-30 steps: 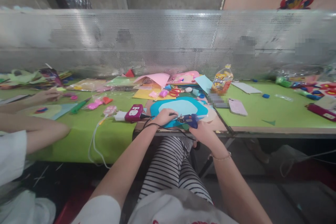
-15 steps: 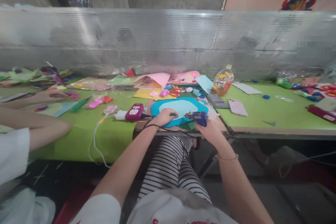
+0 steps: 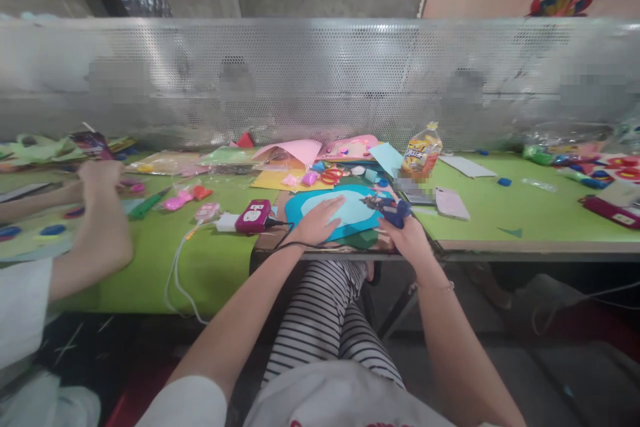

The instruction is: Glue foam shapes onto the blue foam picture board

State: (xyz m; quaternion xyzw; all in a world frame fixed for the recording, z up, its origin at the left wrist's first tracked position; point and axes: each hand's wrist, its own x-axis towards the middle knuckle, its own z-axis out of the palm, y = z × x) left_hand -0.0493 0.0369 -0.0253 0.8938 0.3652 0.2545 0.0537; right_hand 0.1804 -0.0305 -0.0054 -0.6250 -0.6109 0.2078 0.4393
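Left hand [image 3: 319,221] spread on paper [image 3: 354,207]; at three o'clock, right hand [image 3: 410,238] grips glue gun [image 3: 395,211]; cord [image 3: 295,244] over left wrist might snag.

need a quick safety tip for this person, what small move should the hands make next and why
Probably angle the dark-blue, pistol-shaped glue gun away from the left hand: the right hand holds it with its tip pointing toward the left hand, which lies spread over the pale-blue oval sheet.
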